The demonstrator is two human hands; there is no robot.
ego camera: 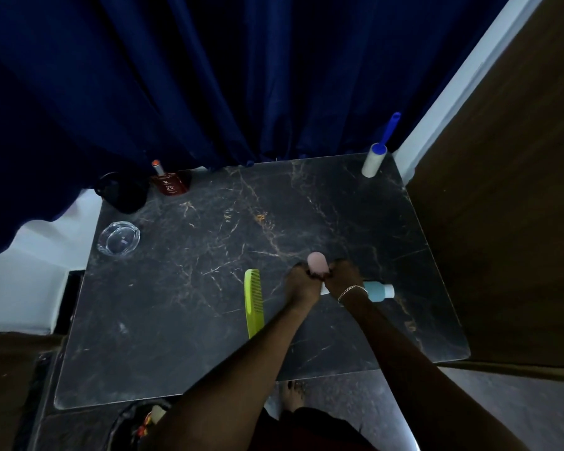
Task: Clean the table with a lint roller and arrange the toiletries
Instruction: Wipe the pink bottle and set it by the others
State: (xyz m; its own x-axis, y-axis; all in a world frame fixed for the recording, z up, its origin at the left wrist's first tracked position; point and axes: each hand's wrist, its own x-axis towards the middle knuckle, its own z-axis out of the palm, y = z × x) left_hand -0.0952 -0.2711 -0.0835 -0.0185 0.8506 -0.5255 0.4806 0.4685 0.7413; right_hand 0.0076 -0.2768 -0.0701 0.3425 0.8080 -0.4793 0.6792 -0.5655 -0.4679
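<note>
Curtain (209, 76): dark blue, hangs in folds behind the table's far edge

Table (176, 336): dark marble top with pale veins, rectangular, a wooden panel along its right side

Arms: both reach in from the near edge and converge over the right-centre of the tabletop, the left from bottom centre, the right from bottom right, with a chain bracelet (352, 291) at the wrist

Left hand (302, 283) and right hand (342, 279): knuckles almost touching, fingers of each curled round the same pink-capped container (318, 262), one on either side

Comb (254, 301): lime green, flat on the table just left of the left hand, long axis near to far, teeth facing right

Lint roller (376, 159): at the far right corner, well apart from the hands, roll end down on the table, blue handle pointing up toward the curtain

Blue bottle (378, 291): lying on its side just right of the right wrist, long axis left to right, white cap pointing right

Glass ashtray (119, 238): near the left edge

Amber perfume bottle (171, 183): upright at the far left edge

Pink-capped container: held between both hands above the table, rounded cap pointing away from the person, white base showing below the hands
</note>
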